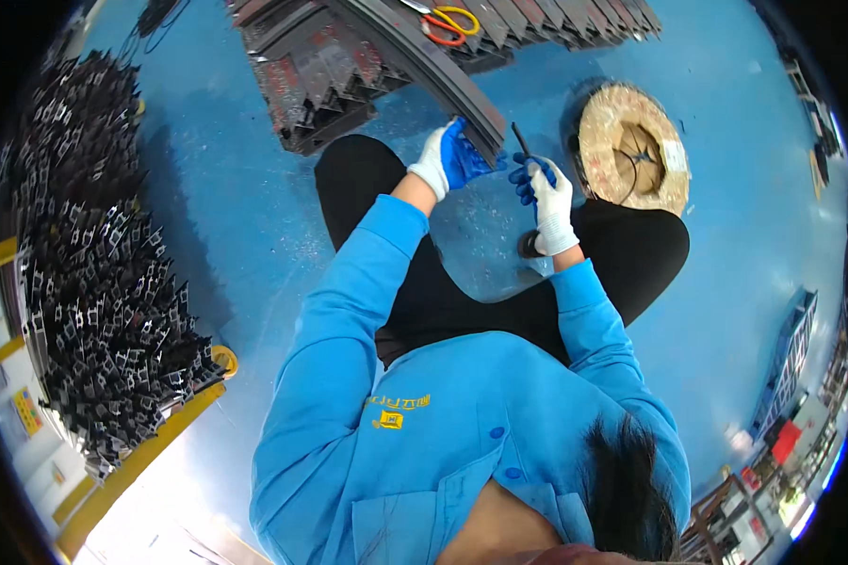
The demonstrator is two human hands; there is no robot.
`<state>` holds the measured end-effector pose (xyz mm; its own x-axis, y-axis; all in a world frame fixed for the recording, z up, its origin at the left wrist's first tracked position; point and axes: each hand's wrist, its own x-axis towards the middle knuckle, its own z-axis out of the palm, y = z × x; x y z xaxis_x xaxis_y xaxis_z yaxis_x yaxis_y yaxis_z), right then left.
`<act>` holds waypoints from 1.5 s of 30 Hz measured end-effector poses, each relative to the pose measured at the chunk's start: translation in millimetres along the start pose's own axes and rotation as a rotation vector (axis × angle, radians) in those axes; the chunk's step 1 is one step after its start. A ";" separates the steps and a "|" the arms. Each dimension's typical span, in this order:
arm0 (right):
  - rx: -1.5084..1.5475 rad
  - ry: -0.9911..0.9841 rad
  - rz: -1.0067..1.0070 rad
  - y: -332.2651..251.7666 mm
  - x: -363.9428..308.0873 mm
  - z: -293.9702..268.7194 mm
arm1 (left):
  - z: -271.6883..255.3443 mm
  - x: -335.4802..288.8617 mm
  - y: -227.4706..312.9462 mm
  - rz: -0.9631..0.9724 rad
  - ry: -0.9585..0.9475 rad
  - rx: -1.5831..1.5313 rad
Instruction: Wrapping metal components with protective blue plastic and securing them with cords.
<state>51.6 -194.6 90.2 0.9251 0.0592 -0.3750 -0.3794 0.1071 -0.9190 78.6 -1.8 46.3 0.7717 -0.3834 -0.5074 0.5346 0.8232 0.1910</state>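
My left hand [454, 162], in a white glove with a blue coated palm, is closed around the near end of a long dark grey grooved profile bar [440, 77]. The bar slants away to the upper left over a stack of similar profiles. Just right of the bar's end, my right hand [548, 196], gloved the same way, pinches a thin dark stick-like piece [520, 140]. That piece points up and away, apart from the bar; its exact kind is unclear. The fingertips of both hands are partly hidden.
Scissors with red and yellow handles [450, 26] lie on the stacked profiles [325, 80]. A round coil in tan wrapping [601, 137] rests on the blue floor [735, 188] beyond my right knee. At left stands a large stack of dark profiles [104, 254] with a yellow frame [146, 457].
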 end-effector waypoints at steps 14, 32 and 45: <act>-0.278 0.001 -0.094 8.6 -20.0 -17.3 | -6.9 33.1 -15.0 0.097 -0.084 0.011; -0.261 0.057 0.023 14.8 -12.7 -20.2 | 17.1 20.6 -18.6 0.173 0.033 0.172; -0.358 0.082 -0.013 16.9 -16.3 -28.2 | 6.2 26.6 -19.9 0.146 -0.010 0.073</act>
<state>30.6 -221.7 77.4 0.9334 -0.0215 -0.3582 -0.3520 -0.2478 -0.9026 90.6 -30.9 34.2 0.8464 -0.2661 -0.4613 0.4394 0.8383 0.3227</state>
